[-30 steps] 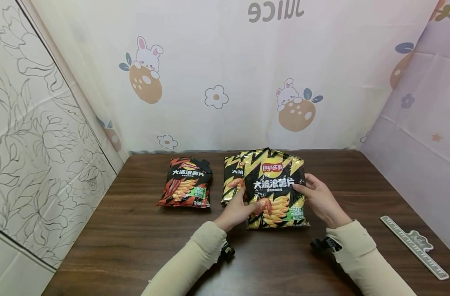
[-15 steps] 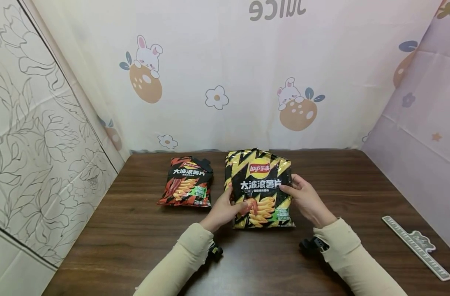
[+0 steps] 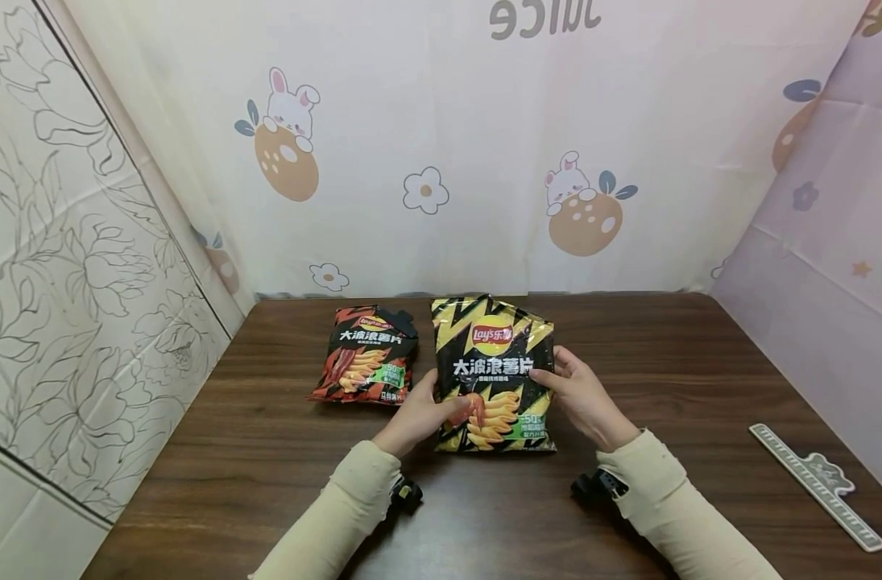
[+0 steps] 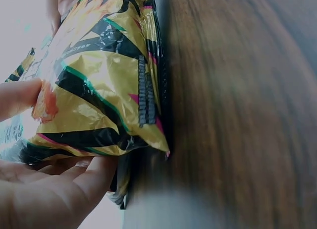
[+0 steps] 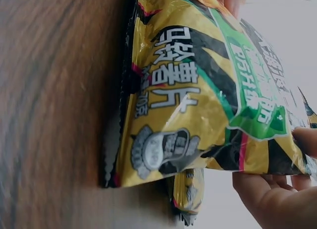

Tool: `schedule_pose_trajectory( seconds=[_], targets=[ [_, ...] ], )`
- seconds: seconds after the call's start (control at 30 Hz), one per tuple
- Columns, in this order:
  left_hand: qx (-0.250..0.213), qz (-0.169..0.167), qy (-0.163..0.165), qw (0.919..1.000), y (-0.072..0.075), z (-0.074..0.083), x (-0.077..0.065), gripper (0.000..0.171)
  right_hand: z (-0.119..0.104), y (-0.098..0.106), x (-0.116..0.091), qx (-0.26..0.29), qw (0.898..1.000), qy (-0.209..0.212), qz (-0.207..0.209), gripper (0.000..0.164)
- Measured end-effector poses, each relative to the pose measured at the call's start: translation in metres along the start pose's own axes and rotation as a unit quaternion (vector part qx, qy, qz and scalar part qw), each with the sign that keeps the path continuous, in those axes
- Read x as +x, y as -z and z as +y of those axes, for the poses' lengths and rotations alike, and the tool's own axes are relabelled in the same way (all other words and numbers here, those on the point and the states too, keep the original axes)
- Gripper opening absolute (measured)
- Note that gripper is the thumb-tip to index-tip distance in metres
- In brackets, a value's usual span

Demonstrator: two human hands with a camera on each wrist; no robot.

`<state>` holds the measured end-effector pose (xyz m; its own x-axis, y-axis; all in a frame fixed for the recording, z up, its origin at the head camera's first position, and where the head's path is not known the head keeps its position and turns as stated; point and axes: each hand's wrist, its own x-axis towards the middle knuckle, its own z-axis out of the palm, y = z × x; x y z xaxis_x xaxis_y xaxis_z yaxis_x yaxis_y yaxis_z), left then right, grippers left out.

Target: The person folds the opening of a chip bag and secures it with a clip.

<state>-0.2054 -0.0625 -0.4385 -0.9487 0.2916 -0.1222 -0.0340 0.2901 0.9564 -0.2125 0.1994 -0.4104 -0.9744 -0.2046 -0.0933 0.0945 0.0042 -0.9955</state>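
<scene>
Yellow-and-black foil bag (image 3: 493, 388) pinched at both sides

Both hands have hold of the bag, its printed front facing the head camera. The left hand (image 3: 420, 415) lays its thumb across the lower left of that front, by the chicken-wing picture, with its fingers behind. The right hand (image 3: 585, 403) has its thumb over the right edge, beside the white lettering and higher than the left thumb; its fingers curl round the back. In each grip, thumb and fingers are parted only by the bag.

The bag stands between the two sets of fingers, its bottom edge below both thumbs, above the brown table (image 3: 494, 536); whether that edge touches cannot be told. Behind it, near the right fingers, the right wrist view shows part of a second yellow bag (image 5: 189, 190).

Just left of the left fingers lies a red-and-black bag (image 3: 361, 362), with a dark object (image 3: 399, 322) at its upper right corner. Well to the right of the right fingers is a long pale strip (image 3: 817, 489). Beyond all the fingers hangs a rabbit-print curtain (image 3: 426, 97).
</scene>
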Motion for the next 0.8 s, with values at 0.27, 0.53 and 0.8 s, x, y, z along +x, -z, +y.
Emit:
schedule_pose_trajectory(
  seconds=[0.27,0.53,0.8],
  targets=[
    [-0.036,-0.003,0.006,0.9993,0.007,-0.002,-0.002,0.074,0.001,-0.006,-0.001,-0.011,1.0,-0.014,-0.019,0.057],
    [-0.073,-0.018,-0.001,0.9972,0.01,-0.003,-0.004,0.067,0.0,-0.008,0.0,-0.024,0.999,-0.028,-0.02,0.06],
    [-0.067,-0.025,-0.015,0.9973,0.013,-0.008,-0.005,0.067,0.003,-0.005,-0.001,-0.087,0.996,0.007,-0.025,0.06]
  ],
)
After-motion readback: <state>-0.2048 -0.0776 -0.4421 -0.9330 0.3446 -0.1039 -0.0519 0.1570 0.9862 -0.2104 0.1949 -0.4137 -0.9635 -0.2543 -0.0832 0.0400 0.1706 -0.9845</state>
